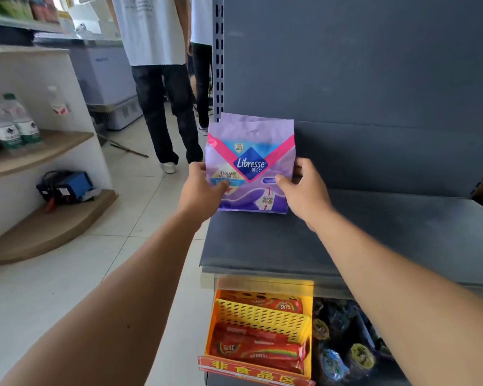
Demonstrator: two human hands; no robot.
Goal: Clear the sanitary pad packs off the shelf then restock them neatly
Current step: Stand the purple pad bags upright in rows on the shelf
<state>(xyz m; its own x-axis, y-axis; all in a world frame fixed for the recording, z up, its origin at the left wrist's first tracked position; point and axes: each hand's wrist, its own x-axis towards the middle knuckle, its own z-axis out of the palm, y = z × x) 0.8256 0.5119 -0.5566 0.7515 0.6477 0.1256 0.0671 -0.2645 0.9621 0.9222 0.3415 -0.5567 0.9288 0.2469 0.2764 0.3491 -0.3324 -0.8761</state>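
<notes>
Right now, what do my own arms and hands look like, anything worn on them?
Both forearms are bare as far as the view reaches: no sleeves, gloves, watch or rings visible. The left hand and right hand show short nails and no markings.

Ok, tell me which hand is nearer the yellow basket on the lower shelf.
Left, narrowly. The left hand grips the pad pack's left edge, up and left of the yellow basket; the right hand grips its right edge, slightly farther.
</notes>
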